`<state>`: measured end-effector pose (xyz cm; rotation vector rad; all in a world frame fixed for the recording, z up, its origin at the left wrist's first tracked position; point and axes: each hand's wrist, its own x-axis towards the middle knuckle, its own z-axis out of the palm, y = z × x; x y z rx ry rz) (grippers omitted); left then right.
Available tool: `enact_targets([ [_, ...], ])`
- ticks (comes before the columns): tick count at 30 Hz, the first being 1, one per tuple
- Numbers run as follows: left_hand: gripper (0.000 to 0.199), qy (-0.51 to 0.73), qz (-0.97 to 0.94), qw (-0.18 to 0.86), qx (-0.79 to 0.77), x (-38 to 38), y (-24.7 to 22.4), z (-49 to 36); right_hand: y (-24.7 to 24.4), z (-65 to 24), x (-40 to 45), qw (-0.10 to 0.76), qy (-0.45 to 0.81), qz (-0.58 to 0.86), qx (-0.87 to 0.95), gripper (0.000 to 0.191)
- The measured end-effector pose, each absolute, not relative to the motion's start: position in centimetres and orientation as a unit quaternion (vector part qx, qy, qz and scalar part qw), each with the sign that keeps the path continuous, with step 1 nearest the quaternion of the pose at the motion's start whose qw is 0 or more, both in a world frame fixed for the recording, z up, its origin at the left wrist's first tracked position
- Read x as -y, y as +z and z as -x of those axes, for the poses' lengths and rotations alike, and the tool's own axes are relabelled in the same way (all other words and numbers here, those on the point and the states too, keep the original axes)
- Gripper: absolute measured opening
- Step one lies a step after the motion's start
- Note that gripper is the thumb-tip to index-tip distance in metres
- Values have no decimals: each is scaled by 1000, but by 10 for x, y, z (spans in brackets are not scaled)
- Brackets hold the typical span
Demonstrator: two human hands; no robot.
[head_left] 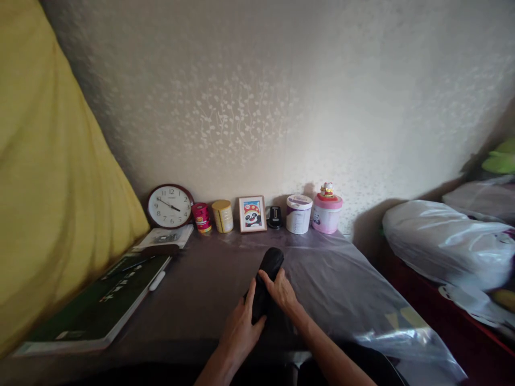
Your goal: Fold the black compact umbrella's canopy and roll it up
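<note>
Left hand (pixel 242 320) and right hand (pixel 283 292) closed around a black oblong object (pixel 272 261), broad tabletop (pixel 338 284) both sides, front edge (pixel 173 353) near.

- Landmark: panda picture frame (pixel 252 214), standing upright on the far part of the table (pixel 330 273), before the patterned wall (pixel 257 107).
- Nearer than the frame, slightly right of it: black elongated object (pixel 274 259). Left hand (pixel 242 321) grips its near part; right hand (pixel 282 292) holds it higher up, thumb across the top.
- Left of the frame, in order outward: yellow tin (pixel 222 216), pinkish-red tin (pixel 201 217), round clock (pixel 170 207) reading about ten to four.
- Right of the frame, in order outward: small black device (pixel 274 217), white tub (pixel 299 215), pink tub (pixel 325 215) topped by a figurine (pixel 326 190).
- Nearer and well left of the frame: dark green book (pixel 92 300), pen (pixel 139 263) on it.
- Well right of the frame: white plastic bag (pixel 446 241).
</note>
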<state>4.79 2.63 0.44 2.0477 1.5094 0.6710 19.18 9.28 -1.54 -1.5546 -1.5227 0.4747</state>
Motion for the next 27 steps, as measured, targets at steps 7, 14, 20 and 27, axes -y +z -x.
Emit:
enact_targets([
  [7, 70, 142, -773, 180, -592, -22, 5, -44, -24, -184, -87, 418, 93, 635, 643, 29],
  [14, 67, 116, -776, 180, -593, -25, 6, -41, -6, -192, -78, 439, 152, 441, 768, 34],
  [20, 66, 140, -776, 180, -588, -24, 7, -39, 0, -200, -79, 463, 236, 408, 751, 14],
  [27, 62, 108, -782, 172, -589, -25, 12, -37, 18, -214, -81, 444, 360, 414, 708, 18],
])
